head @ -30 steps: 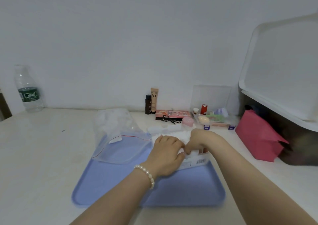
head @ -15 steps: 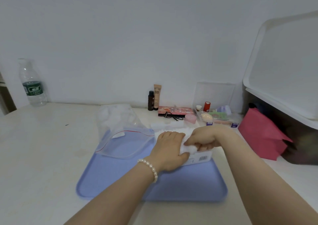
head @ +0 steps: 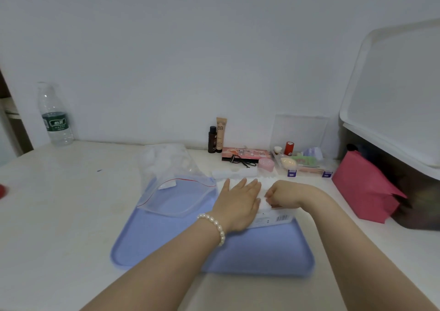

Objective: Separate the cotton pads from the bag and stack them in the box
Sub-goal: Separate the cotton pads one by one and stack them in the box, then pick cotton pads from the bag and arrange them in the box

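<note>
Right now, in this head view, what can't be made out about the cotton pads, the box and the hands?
- Box: both hands cover it, so how many pads it holds is hidden.
- Right hand: fingers curl under; whether they pinch a cotton pad is unclear.
- Left hand: lies flat, hiding whatever is beneath.
- Zip bag: the white pads at its far end blur together, uncountable.
- Box label: print too small to read.

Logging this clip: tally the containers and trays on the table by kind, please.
Water bottle: 1
Zip bag: 1
Blue tray: 1
Cotton pad box: 1
Clear organiser box: 1
Lidded storage bin: 1
Cosmetic bottle and BB tube: 2
Total: 8
</note>
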### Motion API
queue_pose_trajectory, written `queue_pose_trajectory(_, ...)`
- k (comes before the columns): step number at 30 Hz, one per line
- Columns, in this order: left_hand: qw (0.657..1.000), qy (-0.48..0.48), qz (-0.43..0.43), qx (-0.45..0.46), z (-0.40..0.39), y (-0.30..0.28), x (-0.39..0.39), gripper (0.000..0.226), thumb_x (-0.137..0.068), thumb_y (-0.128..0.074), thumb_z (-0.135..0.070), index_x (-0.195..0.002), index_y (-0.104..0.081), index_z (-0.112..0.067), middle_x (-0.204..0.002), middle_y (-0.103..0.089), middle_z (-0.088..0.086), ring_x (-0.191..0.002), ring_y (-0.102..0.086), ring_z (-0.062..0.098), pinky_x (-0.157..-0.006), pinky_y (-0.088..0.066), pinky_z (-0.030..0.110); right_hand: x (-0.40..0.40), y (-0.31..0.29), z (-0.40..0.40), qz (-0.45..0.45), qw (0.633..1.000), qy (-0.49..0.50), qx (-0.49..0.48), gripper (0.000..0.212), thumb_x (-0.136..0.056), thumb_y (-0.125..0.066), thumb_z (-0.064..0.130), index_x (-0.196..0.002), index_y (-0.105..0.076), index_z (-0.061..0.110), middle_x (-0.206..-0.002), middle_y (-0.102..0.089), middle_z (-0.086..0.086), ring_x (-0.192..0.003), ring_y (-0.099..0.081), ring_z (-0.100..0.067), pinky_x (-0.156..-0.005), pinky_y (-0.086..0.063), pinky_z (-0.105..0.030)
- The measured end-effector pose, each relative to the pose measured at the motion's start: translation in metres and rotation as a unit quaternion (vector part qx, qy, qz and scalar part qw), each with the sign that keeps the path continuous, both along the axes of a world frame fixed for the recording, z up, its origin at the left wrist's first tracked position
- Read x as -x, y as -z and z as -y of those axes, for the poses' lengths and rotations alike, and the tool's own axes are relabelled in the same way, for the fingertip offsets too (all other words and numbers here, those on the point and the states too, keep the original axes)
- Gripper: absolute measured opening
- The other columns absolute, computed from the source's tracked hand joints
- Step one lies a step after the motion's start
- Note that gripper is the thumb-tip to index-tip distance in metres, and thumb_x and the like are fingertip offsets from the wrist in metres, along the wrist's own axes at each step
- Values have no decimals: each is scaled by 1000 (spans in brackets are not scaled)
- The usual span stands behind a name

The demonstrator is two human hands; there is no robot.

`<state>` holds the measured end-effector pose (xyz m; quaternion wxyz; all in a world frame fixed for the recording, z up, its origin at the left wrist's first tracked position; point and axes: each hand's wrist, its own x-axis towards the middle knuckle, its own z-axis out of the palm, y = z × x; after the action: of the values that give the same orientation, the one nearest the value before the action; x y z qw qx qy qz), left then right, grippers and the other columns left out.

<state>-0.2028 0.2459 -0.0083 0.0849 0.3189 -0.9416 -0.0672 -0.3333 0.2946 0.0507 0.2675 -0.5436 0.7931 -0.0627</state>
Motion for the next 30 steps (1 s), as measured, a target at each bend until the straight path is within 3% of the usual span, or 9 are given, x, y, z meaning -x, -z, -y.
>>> queue_pose_trajectory(3, 997, -13, -62, 35, -6, 0, -3, 49, -101, -21, -23, -150, -18, -17, -159, -14, -1, -147, -5, 18, -116, 6, 44, 10, 0, -5, 71, 992, 75, 72, 27, -87, -47, -7, -109, -63, -1, -81, -65, -10, -74, -61, -19, -83, -51, -30)
queue_pose_trajectory(7, 998, -11, -26, 55, -13, 2, 1, 56, -100, -17, -47, -151, -14, -23, -159, -10, -1, -147, 2, 19, -115, 11, 47, 19, 2, -13, 39, 985, 101, 136, 35, -85, -38, -8, -98, -69, 3, -78, -69, -7, -83, -65, -22, -86, -53, -34)
queue_pose_trajectory(9, 999, -29, 1, 35, -10, 2, 6, 63, -96, -20, -56, -151, -9, -28, -160, -2, 0, -146, 7, 22, -114, 12, 50, 17, 5, -16, 20, 986, 87, 143, 36, -85, -40, -5, -100, -71, 5, -94, -71, -7, -94, -64, -23, -89, -50, -32)
queue_pose_trajectory(12, 997, -67, 28, -3, -3, -2, 13, 74, -90, -25, -68, -150, -3, -32, -160, 6, -1, -146, 12, 25, -113, 13, 55, 9, 10, -18, 5, 991, 46, 124, 38, -89, -42, 0, -119, -63, 11, -124, -61, -6, -114, -56, -21, -96, -43, -29)
queue_pose_trajectory(14, 996, -73, 46, -33, 2, -5, 16, 75, -89, -28, -68, -150, -3, -33, -160, 6, -2, -146, 12, 25, -113, 12, 56, 6, 14, -19, -5, 995, 30, 100, 38, -93, -43, 6, -128, -55, 14, -133, -55, -4, -120, -51, -21, -98, -39, -27)
queue_pose_trajectory(19, 996, -5, 79, -36, 10, -11, 14, 61, -96, -25, -55, -150, -8, -32, -160, 1, -2, -146, 8, 23, -114, 10, 54, 6, 23, -19, -35, 996, 34, 78, 32, -93, -41, 15, -120, -55, 23, -120, -55, 4, -115, -50, -19, -103, -33, -36)
queue_pose_trajectory(24, 997, 25, 72, -28, 19, -6, 11, 53, -100, -23, -44, -150, -11, -31, -160, 0, -2, -147, 5, 22, -115, 6, 53, 4, 28, -17, -55, 996, 20, 66, 28, -89, -37, 10, -92, -57, 29, -98, -55, 10, -99, -48, -12, -90, -26, -31)
queue_pose_trajectory(28, 998, 16, 54, 24, 10, -2, 4, 55, -100, -18, -49, -151, -12, -28, -160, -2, 1, -147, 4, 20, -115, 8, 53, 1, 32, -14, -66, 994, 39, 78, 26, -90, -39, 12, -79, -56, 29, -89, -58, 10, -98, -53, -15, -89, -30, -32)
queue_pose_trajectory(30, 998, 15, -1, 65, 6, -4, -7, 58, -98, -20, -50, -148, -25, -21, -158, -15, 7, -146, -7, 23, -116, 0, 53, -4, 30, -18, -62, 981, 78, 168, 24, -89, -43, 11, -89, -62, 26, -101, -63, 5, -103, -56, -19, -92, -40, -33)
